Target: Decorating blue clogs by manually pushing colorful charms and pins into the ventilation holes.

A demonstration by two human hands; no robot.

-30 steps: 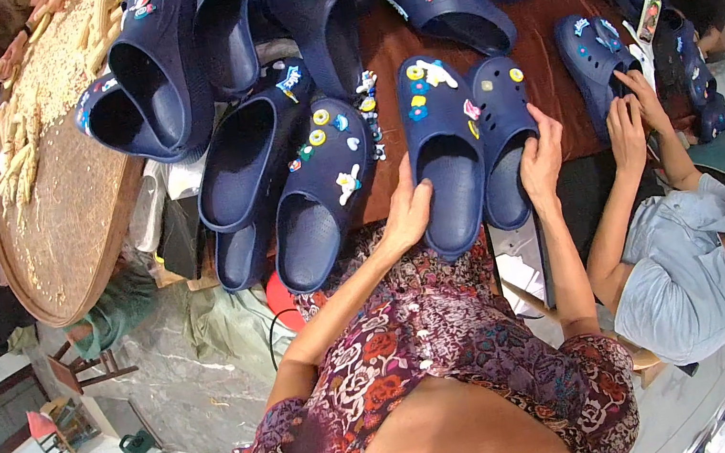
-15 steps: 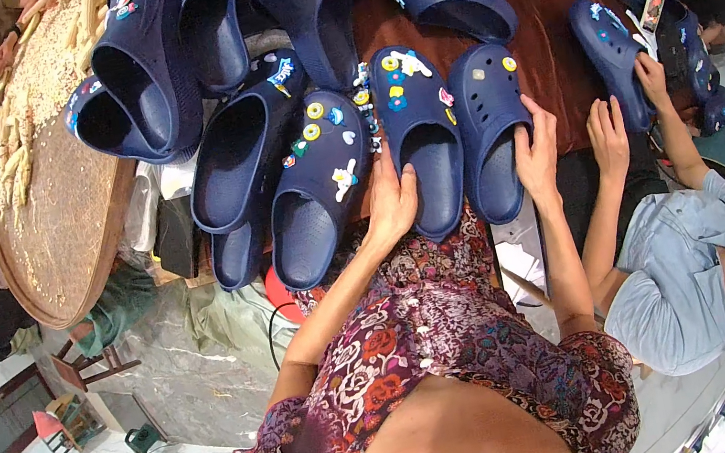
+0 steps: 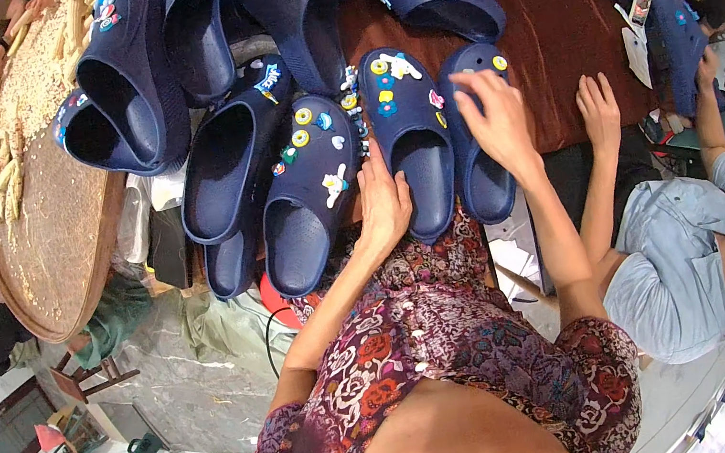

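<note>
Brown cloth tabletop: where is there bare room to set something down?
Brown cloth lies free between the navy foam clog under the person's right hand and the flat white piece; the co-worker's hand crosses its near edge. Leftward, other navy clogs crowd together.

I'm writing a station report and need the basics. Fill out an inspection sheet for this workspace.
Surface: brown cloth under the clogs.
Job's things: left clog, navy with charms; right clog beside it, partly hidden.
Clutter: more navy clogs heaped left and beyond; small charms beside the left clog.
Left grip: bare, at the left clog's left edge; hold unclear.
Right grip: bare, fingers spread over the right clog; contact unclear.
Cables: thin black loop, possibly a cord.
Surroundings: corn tray left; person in pale blue right.
</note>
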